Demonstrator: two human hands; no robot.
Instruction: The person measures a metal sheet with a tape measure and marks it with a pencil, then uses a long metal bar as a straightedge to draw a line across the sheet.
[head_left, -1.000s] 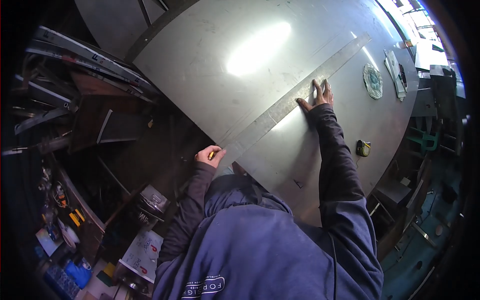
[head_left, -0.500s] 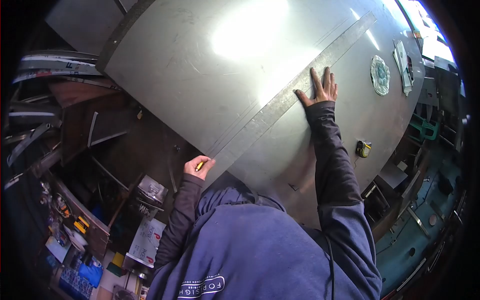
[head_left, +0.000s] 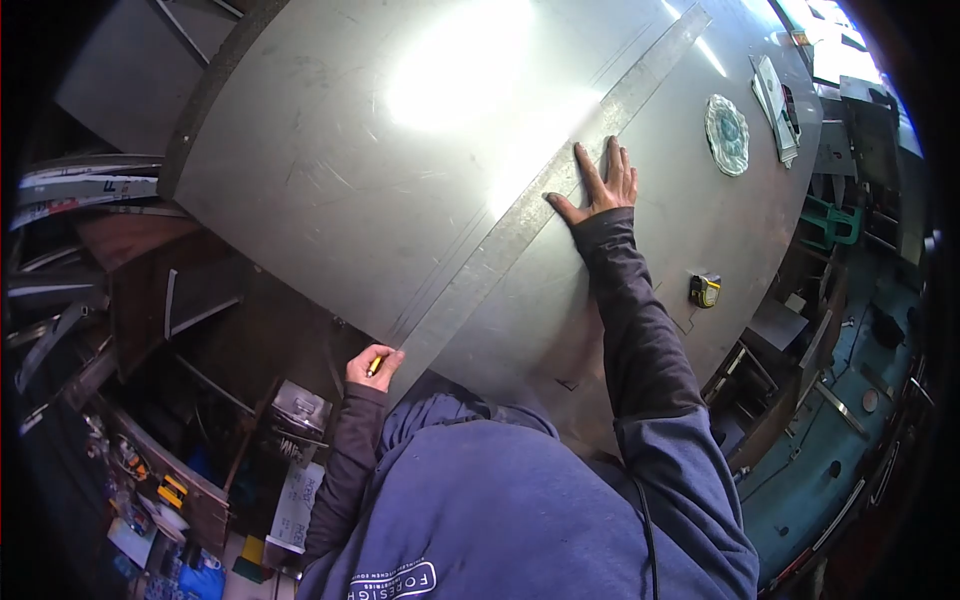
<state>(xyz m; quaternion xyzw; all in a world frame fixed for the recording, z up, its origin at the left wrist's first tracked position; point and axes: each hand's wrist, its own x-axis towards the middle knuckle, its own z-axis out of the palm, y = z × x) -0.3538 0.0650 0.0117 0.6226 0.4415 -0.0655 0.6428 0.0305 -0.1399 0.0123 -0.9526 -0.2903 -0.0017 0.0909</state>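
Observation:
A large metal sheet [head_left: 330,215] lies before me, with a long flat metal straightedge [head_left: 490,255] running diagonally across it. My right hand [head_left: 603,192] has its fingers spread, pressing on the straightedge and the sheet beside it. Down at the near end of the straightedge, my left hand [head_left: 367,370] is closed round a short yellow pen [head_left: 375,366]. Thin dark lines run along the sheet close to the straightedge's left edge. The pen's tip is too small to make out clearly.
On the sheet's right side are a tape measure [head_left: 704,290], a scalloped plate [head_left: 727,135] and some papers [head_left: 775,110]. Metal offcuts [head_left: 90,190] crowd the left. A green stool [head_left: 830,222] stands at the right, beyond the sheet's edge.
The view has shifted, so the sheet and the things on it appear farther left. Both hands keep nearly the same places along the straightedge, and the left still holds the pen.

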